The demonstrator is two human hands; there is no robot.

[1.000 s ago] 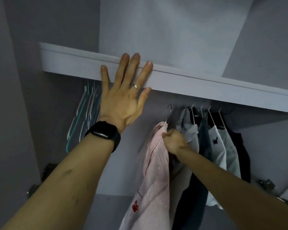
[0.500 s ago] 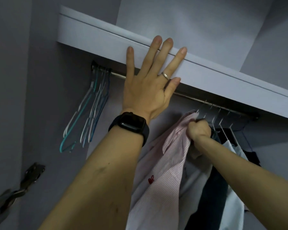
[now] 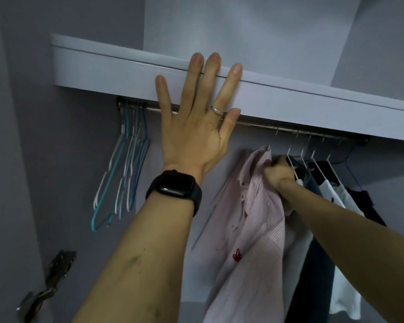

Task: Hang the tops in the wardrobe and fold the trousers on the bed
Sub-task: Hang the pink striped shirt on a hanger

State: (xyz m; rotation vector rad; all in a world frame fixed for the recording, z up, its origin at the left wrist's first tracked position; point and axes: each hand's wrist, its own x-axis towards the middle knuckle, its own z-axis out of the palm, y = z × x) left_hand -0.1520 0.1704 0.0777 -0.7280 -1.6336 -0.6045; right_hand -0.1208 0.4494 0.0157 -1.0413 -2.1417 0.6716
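— What is the person's right hand (image 3: 280,173) doing?

— It is clenching into a fist around the collar end of a pink striped shirt (image 3: 254,241), holding it up just under the rail (image 3: 261,125) inside the wardrobe. Whether its hanger is sitting on the rail cannot be told, as the fist is covering that spot.

— How is the shirt looking?

— It is hanging in loose folds, bunching at the top where the fingers are gripping it. Fine stripes are running down the cloth, small buttons are showing along the placket, and a red emblem (image 3: 237,255) is sitting on the chest.

— And the left hand (image 3: 191,127)?

— It is spreading flat, fingers straight and apart, pressing against the front of the shelf edge (image 3: 289,99) above the rail and holding nothing. It is wearing a ring (image 3: 216,110), with a black smartwatch (image 3: 174,184) on the wrist.

— What is hanging around the shirt?

— Just to its right, hung tops (image 3: 336,206) in white and dark cloth are crowding together. Well to the left, empty hangers (image 3: 124,164) – teal, blue, white – are dangling in a cluster.
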